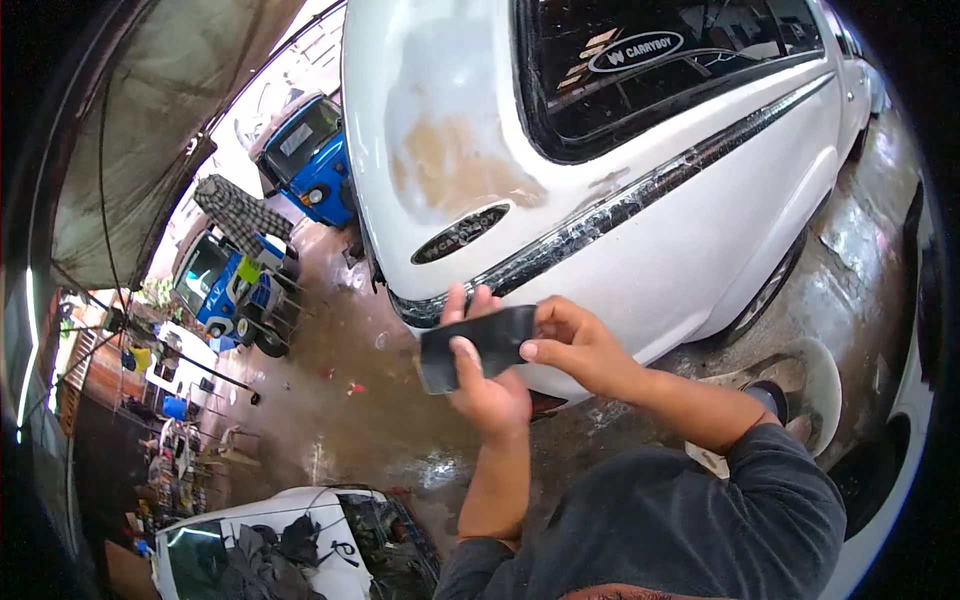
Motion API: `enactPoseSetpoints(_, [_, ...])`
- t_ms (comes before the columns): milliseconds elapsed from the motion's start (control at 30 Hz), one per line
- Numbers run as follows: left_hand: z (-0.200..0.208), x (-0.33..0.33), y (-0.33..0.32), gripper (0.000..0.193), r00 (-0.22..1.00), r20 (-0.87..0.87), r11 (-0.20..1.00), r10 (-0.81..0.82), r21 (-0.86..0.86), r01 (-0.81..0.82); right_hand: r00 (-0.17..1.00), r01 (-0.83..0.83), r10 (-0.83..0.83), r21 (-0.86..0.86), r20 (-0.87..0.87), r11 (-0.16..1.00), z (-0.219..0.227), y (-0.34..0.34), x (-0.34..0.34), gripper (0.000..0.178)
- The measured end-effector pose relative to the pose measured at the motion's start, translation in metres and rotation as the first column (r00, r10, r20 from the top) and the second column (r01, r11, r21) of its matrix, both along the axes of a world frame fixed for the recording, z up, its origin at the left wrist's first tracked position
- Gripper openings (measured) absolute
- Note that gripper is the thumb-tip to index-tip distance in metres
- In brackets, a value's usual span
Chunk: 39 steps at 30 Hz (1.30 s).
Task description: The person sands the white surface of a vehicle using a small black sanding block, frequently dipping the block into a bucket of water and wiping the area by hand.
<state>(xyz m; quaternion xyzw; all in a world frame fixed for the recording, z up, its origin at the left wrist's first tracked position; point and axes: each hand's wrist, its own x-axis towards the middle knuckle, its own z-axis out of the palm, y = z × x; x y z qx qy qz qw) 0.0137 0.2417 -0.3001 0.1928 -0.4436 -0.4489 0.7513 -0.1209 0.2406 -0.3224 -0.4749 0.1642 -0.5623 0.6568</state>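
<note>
In front of the rear corner of a white vehicle [640,290], both my hands hold a dark grey rectangular sheet of sandpaper [500,342]. My left hand [492,398] supports it from beneath, its thumb across the front and fingertips showing behind the upper edge. My right hand [590,352] pinches the right end between thumb and fingers. The sheet appears apart from the bodywork. Above it, the vehicle carries a black trim strip [600,222] with whitish smears and a dark oval badge [460,233]. A dull grey and tan sanded patch [455,165] spreads over the corner panel.
Two blue three-wheeled vehicles [318,165] stand at the far left, one with checked cloth [235,210] beside it. A pale plastic chair [820,390] is close on my right. Another white car [315,503] bears dark cloth at lower left. The floor [330,420] looks wet.
</note>
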Motion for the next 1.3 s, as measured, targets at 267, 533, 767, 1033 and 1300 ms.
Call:
enactPoseSetpoints(267, [0.120, 0.074, -0.049, 0.029, 0.606, 0.649, 0.887, 0.461, -0.359, -0.291, -0.013, 0.536, -0.985, -0.830, 0.174, -0.153, 0.058, -0.114, -0.122, 0.036])
enactPoseSetpoints(533, [0.137, 0.059, -0.064, 0.028, -0.199, 0.702, 0.692, 0.683, -0.710, -0.132, -0.445, 0.443, -0.890, -0.841, 0.096, -0.312, 0.058, -0.152, -0.147, 0.056])
enactPoseSetpoints(767, [0.135, 0.048, -0.065, 0.028, -0.311, 0.600, 0.599, 0.737, -0.793, -0.111, -0.435, 0.406, -0.892, -0.858, 0.121, -0.314, 0.057, -0.147, -0.153, 0.057])
enactPoseSetpoints(1033, [0.133, 0.047, -0.072, 0.028, -0.324, 0.561, 0.558, 0.762, -0.822, -0.110, -0.444, 0.411, -0.890, -0.858, 0.106, -0.307, 0.057, -0.147, -0.154, 0.057])
enactPoseSetpoints(1300, [0.131, 0.051, -0.078, 0.030, -0.141, 0.596, 0.586, 0.791, -0.803, -0.106, -0.410, 0.530, -0.895, -0.844, -0.177, -0.076, 0.064, -0.127, -0.148, 0.068])
